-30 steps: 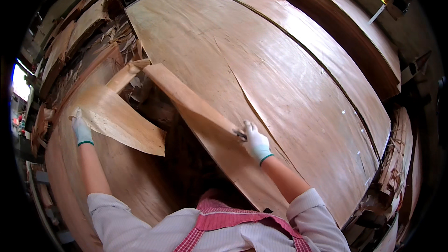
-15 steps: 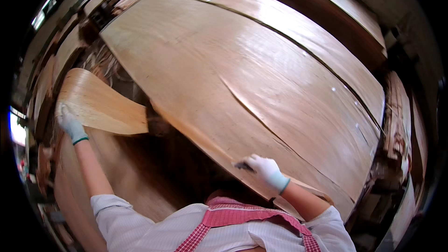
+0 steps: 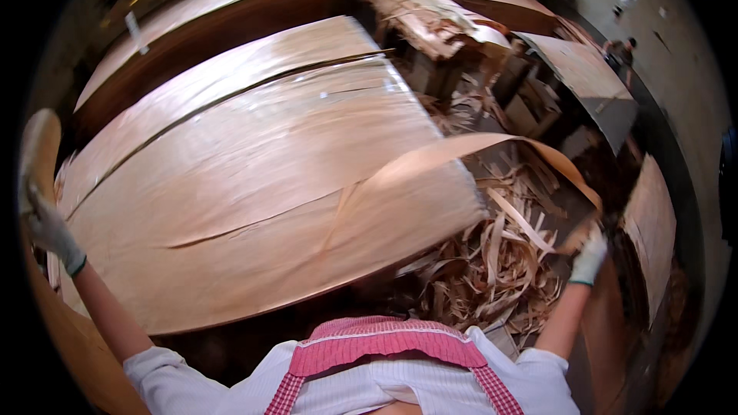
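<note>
A broad stack of pale wood veneer sheets lies in front of me, a long gap crossing its far part and a split nearer me. At the far left my left hand, in a white glove, is closed on the edge of a curled veneer sheet. My right hand, gloved too, is stretched out to the right and closed on one end of a long, narrow veneer strip. That strip arches back over the stack's right end. Whether my right hand also holds a tool cannot be made out.
Torn veneer scraps are heaped on the floor beyond the stack's right end. A ragged veneer bundle stands at the back, with another stack at the back left. Far right, a person is near a leaning panel.
My view has swung to the right. My right hand has moved from the stack's near edge out to the right, now with a strip trailing from it. The left hand still holds the curled sheet.
</note>
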Tool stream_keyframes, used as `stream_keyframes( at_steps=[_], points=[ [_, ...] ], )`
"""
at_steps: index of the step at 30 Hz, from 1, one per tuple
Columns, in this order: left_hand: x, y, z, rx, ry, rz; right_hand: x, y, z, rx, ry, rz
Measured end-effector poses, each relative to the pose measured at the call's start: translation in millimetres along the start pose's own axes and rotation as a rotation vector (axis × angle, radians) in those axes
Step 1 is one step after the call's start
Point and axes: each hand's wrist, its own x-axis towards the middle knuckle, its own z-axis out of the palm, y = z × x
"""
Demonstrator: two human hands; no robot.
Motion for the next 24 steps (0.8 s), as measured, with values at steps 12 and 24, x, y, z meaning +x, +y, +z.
stream_keyframes(
  at_steps=[12,24],
  points=[
    [-1,638,106,-1.445,-0.431,-0.105,-52,100,-179,-0.536,-0.044,0.087],
    [-197,1114,-154,-2.487,-0.964,0.073,66,56,-117,-0.307,0.143,0.040]
  ],
)
